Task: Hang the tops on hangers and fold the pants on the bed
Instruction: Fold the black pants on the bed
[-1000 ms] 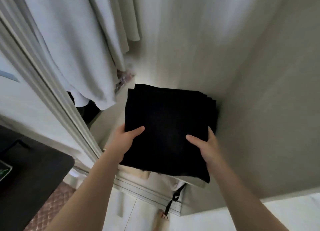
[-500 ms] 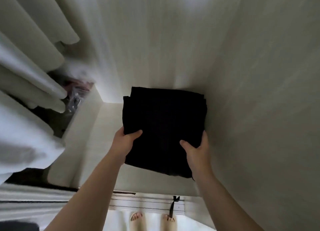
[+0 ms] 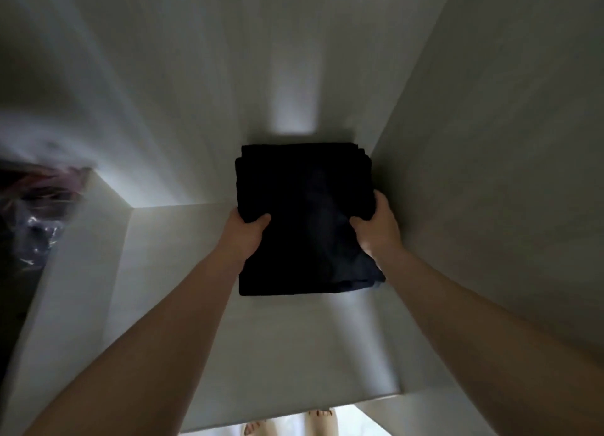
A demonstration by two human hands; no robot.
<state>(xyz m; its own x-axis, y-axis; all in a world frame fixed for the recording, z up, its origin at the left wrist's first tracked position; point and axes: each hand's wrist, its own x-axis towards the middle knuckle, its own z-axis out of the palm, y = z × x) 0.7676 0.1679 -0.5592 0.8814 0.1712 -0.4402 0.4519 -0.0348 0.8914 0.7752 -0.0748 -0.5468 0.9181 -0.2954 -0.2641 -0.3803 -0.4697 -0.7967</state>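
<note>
Listing what we hold and see, item by item.

Folded black pants (image 3: 307,220): a thick, squared stack of dark cloth, with several layers showing at its far right corner. It sits inside a pale wardrobe compartment, over the shelf (image 3: 183,272). Its far edge is close to the back panel (image 3: 212,92) and its right side is just beside the right side panel (image 3: 490,174). We cannot tell whether it rests fully on the shelf or sits just above it.

Left hand (image 3: 246,236): we grip the stack's left edge, thumb curled on top, fingers hidden underneath.

Right hand (image 3: 376,229): we grip the right edge likewise, thumb on top, fingers wrapped round the side.

Plastic bag (image 3: 36,226): clear, crumpled and blurred, at far left, well apart from the stack.

Feet (image 3: 322,419): bare toes, visible below the shelf's near edge.
</note>
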